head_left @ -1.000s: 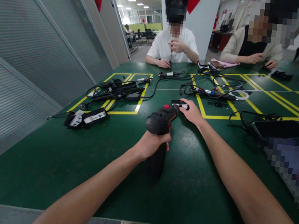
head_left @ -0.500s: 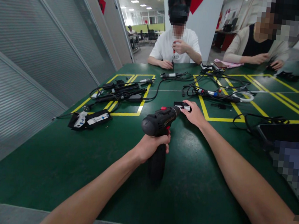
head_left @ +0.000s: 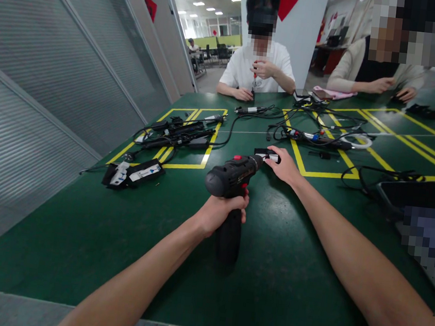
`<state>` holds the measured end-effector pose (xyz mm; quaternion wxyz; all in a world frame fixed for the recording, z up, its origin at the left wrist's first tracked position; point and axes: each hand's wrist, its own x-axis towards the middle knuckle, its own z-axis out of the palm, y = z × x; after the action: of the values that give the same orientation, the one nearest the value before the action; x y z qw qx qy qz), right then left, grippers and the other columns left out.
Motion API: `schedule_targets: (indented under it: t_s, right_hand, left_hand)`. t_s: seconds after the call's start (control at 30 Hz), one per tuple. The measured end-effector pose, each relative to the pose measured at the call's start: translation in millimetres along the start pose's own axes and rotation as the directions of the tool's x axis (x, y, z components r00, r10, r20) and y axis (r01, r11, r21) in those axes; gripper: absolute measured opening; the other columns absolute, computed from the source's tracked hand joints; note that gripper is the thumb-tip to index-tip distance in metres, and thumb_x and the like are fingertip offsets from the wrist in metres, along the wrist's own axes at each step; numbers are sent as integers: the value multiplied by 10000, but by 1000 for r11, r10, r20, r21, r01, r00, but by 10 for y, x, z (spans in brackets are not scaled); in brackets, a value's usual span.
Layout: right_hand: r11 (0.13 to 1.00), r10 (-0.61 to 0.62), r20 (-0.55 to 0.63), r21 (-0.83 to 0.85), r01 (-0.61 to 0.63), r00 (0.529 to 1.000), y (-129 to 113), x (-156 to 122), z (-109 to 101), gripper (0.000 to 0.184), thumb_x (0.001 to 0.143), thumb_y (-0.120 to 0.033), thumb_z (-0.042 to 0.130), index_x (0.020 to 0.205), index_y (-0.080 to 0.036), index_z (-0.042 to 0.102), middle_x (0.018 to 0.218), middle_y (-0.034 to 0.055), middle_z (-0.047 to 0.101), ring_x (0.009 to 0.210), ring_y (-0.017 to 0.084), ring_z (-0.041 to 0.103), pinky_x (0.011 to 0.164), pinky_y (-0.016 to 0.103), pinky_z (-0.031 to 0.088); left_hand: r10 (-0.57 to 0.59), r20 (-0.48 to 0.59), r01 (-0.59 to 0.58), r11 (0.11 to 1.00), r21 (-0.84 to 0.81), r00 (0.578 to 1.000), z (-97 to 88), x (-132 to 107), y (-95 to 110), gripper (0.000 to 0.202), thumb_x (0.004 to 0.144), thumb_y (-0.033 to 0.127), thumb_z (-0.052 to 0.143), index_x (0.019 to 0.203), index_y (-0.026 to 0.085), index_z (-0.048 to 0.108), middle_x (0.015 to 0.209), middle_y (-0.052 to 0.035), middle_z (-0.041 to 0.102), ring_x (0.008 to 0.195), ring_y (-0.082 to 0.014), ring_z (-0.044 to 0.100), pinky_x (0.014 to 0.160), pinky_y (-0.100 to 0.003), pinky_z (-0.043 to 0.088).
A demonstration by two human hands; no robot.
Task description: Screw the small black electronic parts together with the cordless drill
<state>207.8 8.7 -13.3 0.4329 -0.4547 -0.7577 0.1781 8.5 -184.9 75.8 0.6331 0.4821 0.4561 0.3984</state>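
Observation:
My left hand (head_left: 218, 212) is wrapped round the handle of a black cordless drill (head_left: 229, 177) with red buttons. The drill's chuck points away from me and to the right, toward a small black-and-white box-like part (head_left: 260, 152) on the green table. My right hand (head_left: 282, 165) grips that part from its right side, fingers closed over it. The front of the drill hides some of the part, and I cannot tell whether the bit touches it.
Black cables and tools (head_left: 181, 133) lie at the left inside yellow tape, with two black-and-white parts (head_left: 144, 172) nearer me. More cabled tools (head_left: 317, 138) lie at the right. A dark flat device (head_left: 423, 197) rests at the right edge. Two people sit across the table (head_left: 114, 256).
Both hands, the drill and the held part stay nearly where they were. The whole view has shifted very slightly.

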Motion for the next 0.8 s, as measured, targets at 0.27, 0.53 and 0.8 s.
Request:
schedule_targets:
  t_s: [0.27, 0.53, 0.8]
  right_hand:
    - [999, -37, 12, 18, 37, 999, -36, -14, 41, 433, 794, -257, 629, 1225, -247, 594, 1144, 65, 574, 1051, 230, 579, 973, 391, 430]
    - [999, -41, -6, 12, 41, 999, -22, -17, 61, 440, 800, -267, 630, 1237, -235, 591, 1162, 76, 577, 1064, 237, 577, 975, 393, 430]
    - [1000, -27, 4, 3, 27, 1000, -23, -11, 44, 445, 801, -290, 636, 1241, -245, 594, 1172, 76, 577, 1063, 241, 580, 960, 400, 441]
  left_hand:
    - [-7, -5, 7, 1000, 14, 1000, -29, -74, -5, 185, 708, 186, 592, 880, 131, 553, 779, -2, 542, 533, -93, 563, 561, -238, 422]
    - [-11, -5, 11, 1000, -4, 1000, -56, -54, -12, 204, 719, 194, 590, 910, 142, 541, 801, -5, 544, 540, -98, 566, 552, -240, 422]
    - [-25, -12, 24, 1000, -16, 1000, -93, -43, -30, 206, 723, 219, 612, 904, 141, 553, 764, -1, 531, 548, -106, 564, 563, -247, 429]
